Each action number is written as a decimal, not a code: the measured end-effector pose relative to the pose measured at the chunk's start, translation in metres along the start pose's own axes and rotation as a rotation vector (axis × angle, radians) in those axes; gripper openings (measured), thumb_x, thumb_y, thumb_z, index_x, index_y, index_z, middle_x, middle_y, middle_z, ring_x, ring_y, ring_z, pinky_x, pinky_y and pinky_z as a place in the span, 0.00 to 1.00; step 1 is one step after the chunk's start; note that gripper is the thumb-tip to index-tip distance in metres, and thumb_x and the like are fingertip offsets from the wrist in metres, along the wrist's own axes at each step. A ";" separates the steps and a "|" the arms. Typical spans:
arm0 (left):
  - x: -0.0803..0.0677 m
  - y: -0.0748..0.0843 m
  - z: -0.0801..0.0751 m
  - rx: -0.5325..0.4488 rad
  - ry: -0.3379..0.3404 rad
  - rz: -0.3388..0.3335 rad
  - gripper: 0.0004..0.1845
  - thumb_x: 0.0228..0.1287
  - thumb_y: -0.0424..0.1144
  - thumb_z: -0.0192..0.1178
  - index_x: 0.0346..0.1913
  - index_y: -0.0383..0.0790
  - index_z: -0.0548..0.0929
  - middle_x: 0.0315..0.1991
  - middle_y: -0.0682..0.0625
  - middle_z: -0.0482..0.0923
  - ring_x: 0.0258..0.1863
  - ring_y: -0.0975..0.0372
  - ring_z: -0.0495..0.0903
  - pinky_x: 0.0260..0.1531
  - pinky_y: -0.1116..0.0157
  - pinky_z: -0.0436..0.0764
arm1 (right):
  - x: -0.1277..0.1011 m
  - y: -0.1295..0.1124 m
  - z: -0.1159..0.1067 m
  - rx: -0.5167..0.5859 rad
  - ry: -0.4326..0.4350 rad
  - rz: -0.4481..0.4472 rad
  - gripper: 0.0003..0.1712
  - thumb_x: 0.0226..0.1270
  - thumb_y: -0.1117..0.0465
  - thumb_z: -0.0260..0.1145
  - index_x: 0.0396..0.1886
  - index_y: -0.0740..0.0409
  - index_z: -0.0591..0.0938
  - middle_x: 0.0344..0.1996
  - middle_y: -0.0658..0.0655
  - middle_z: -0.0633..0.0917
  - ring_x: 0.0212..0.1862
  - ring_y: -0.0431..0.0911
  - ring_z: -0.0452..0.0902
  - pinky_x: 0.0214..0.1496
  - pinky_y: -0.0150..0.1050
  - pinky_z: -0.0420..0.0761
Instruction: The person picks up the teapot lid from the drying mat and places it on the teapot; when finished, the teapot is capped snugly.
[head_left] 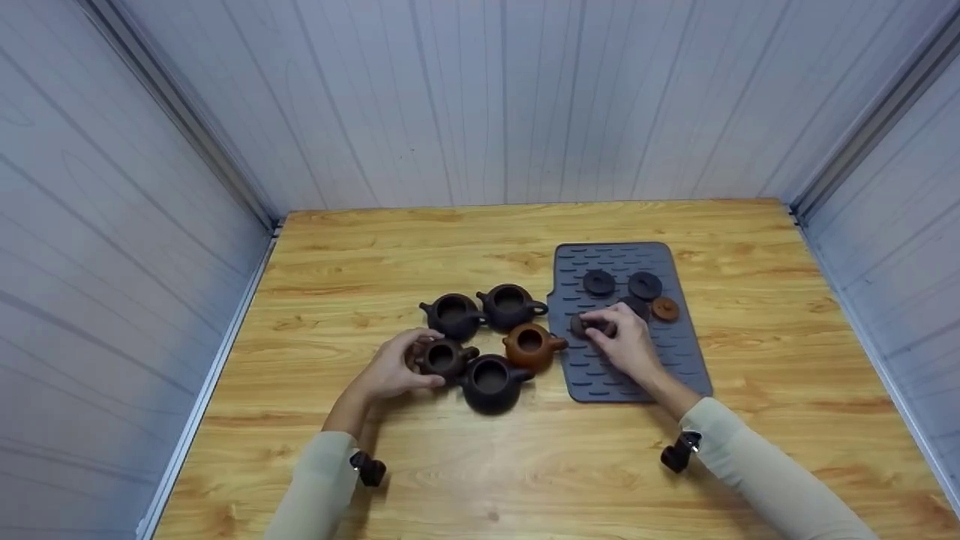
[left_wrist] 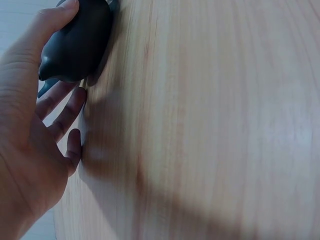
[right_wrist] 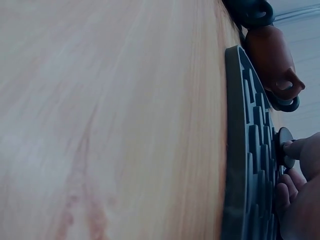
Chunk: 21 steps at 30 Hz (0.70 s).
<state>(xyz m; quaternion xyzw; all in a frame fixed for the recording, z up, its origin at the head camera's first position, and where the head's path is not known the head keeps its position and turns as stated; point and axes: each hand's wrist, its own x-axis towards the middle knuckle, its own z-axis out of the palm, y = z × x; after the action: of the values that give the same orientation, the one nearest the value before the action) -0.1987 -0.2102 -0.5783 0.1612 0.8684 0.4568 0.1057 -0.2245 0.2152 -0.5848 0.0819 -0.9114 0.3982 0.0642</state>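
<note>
On the wooden table (head_left: 675, 480) lay a grey ribbed mat (head_left: 679, 352). Just left of the mat stood five open teapots, four dark and one orange-brown teapot (head_left: 531, 346) nearest the mat. The left hand (head_left: 394, 369) cupped a small brown teapot (head_left: 442, 357). The right hand (head_left: 628, 343) pinched a dark lid (head_left: 583, 325) on the mat, with four other lids just beyond it.

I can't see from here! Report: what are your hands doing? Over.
Left hand holds small dark teapot. Right hand pinches dark lid on grey mat. Other teapots crowd close.
</note>
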 end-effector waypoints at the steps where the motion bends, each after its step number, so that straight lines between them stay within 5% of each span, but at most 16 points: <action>1: 0.000 0.000 0.000 0.002 0.001 -0.001 0.40 0.44 0.46 0.82 0.64 0.52 0.78 0.57 0.49 0.83 0.56 0.57 0.82 0.62 0.53 0.74 | 0.000 0.000 0.000 0.001 0.001 -0.001 0.12 0.65 0.59 0.73 0.48 0.43 0.90 0.41 0.54 0.81 0.34 0.41 0.75 0.36 0.31 0.73; 12: 0.002 -0.001 -0.001 0.008 0.004 0.009 0.39 0.43 0.48 0.83 0.63 0.55 0.78 0.57 0.52 0.82 0.58 0.56 0.80 0.66 0.50 0.72 | -0.001 -0.001 -0.002 0.003 0.027 -0.034 0.12 0.65 0.59 0.74 0.47 0.44 0.90 0.41 0.53 0.80 0.36 0.41 0.76 0.37 0.29 0.74; 21: 0.001 -0.001 -0.001 -0.010 -0.010 -0.015 0.38 0.45 0.47 0.82 0.63 0.56 0.78 0.55 0.52 0.83 0.52 0.60 0.81 0.54 0.61 0.76 | 0.005 -0.004 -0.013 0.023 0.043 -0.055 0.11 0.65 0.57 0.73 0.47 0.42 0.89 0.42 0.53 0.82 0.35 0.40 0.74 0.37 0.30 0.73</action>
<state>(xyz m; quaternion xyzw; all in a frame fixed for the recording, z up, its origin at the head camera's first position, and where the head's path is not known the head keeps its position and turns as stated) -0.2001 -0.2110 -0.5791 0.1566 0.8666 0.4597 0.1145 -0.2280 0.2212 -0.5722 0.0990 -0.9025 0.4085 0.0937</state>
